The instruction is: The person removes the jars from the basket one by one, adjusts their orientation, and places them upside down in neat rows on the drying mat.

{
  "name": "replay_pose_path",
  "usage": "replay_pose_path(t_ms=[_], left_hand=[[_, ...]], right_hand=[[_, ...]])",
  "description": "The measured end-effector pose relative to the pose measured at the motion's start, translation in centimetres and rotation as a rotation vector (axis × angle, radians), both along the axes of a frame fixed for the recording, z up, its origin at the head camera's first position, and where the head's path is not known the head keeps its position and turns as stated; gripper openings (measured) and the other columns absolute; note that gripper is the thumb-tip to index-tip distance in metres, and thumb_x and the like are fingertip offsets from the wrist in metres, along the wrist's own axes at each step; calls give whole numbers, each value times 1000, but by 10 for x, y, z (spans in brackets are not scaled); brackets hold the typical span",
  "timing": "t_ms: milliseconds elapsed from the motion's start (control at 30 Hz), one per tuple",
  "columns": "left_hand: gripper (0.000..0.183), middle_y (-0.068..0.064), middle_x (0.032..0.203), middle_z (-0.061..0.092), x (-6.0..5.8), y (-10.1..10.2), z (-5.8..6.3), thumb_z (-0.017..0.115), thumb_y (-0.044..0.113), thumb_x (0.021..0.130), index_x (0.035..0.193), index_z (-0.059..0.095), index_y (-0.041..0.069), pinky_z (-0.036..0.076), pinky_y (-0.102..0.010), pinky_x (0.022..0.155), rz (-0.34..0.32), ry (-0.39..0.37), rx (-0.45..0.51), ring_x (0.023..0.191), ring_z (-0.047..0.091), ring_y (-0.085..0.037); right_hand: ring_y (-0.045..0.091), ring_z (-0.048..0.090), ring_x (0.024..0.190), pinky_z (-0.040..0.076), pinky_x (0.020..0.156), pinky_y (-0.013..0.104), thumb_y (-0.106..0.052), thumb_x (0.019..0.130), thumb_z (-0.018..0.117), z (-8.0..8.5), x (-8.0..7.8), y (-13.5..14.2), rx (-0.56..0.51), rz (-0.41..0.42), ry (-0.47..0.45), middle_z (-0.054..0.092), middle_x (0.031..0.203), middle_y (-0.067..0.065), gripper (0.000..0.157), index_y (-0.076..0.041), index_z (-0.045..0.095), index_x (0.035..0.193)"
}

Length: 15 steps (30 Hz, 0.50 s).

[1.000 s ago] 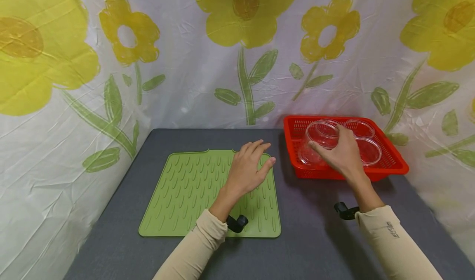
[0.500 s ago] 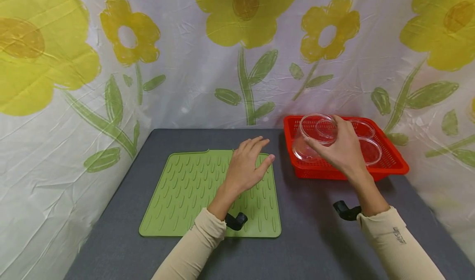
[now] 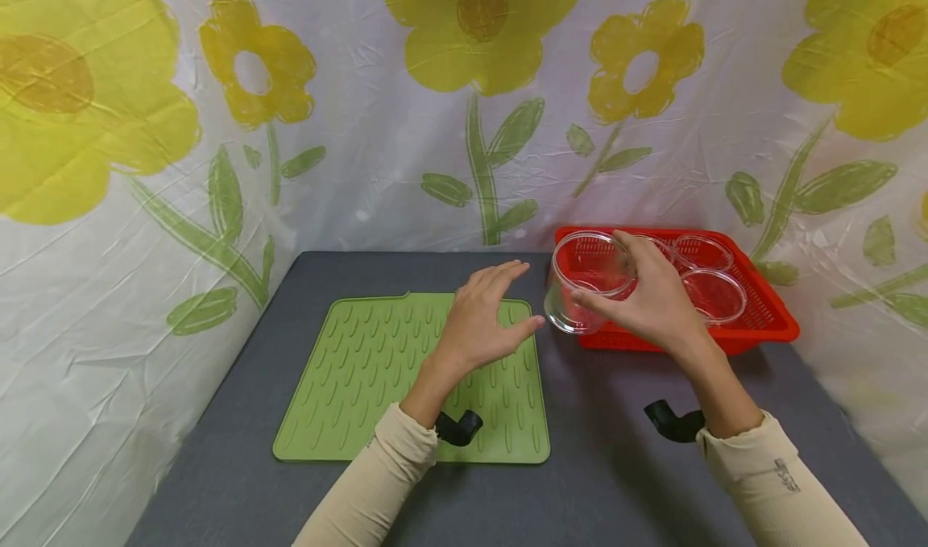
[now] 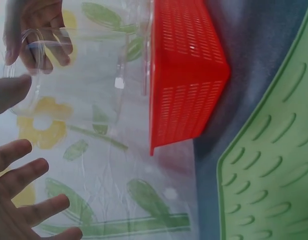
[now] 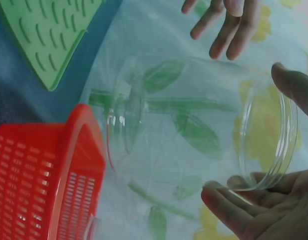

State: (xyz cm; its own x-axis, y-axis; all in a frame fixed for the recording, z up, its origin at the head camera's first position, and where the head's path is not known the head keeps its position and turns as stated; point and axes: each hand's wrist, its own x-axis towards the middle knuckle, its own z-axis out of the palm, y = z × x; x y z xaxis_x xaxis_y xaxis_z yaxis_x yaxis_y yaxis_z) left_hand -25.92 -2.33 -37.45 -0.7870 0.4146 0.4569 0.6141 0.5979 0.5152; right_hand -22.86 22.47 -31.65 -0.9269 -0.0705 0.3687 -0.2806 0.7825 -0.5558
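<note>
My right hand [image 3: 656, 297] grips a clear, round jar [image 3: 576, 297] near its rim, thumb on one side and fingers on the other. The jar is raised at the left end of the red basket [image 3: 779, 325], slightly tilted. In the right wrist view, its see-through wall [image 5: 193, 125] and thick base show, with nothing inside. Apart from the jar, my left hand [image 3: 478, 321] hovers over the green mat [image 3: 348, 394], fingers extended and spread. The left wrist view also has the jar [image 4: 89, 75] above the basket's level.
Several more clear jars, such as one at the front [image 3: 714, 296], stand in the perforated basket at the back right. The ridged mat lies on the dark grey table [image 3: 580, 482]. A flower-printed curtain [image 3: 348, 168] closes off the back and sides.
My right hand has lifted the jar from inside the basket and carried it left, past the basket's left edge. My left hand has shifted only slightly, staying over the mat.
</note>
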Motion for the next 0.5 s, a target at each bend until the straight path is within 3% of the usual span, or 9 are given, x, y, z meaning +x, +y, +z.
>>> replay_pose_path(t_ms=[233, 500], left_hand=[[93, 3, 162, 40, 3, 0, 6, 83, 49, 81, 158, 37, 25, 40, -53, 116, -80, -94, 38, 149, 39, -26], [108, 7, 163, 37, 10, -1, 14, 92, 46, 72, 160, 30, 33, 44, -50, 113, -108, -220, 82, 149, 40, -20]], right_hand=[[39, 51, 132, 49, 101, 66, -42, 78, 88, 1, 8, -4, 42, 123, -31, 50, 150, 20, 96, -3, 41, 153], [35, 53, 132, 50, 102, 63, -39, 74, 92, -3, 10, -6, 64, 246, -32, 53, 149, 14, 96, -7, 45, 152]])
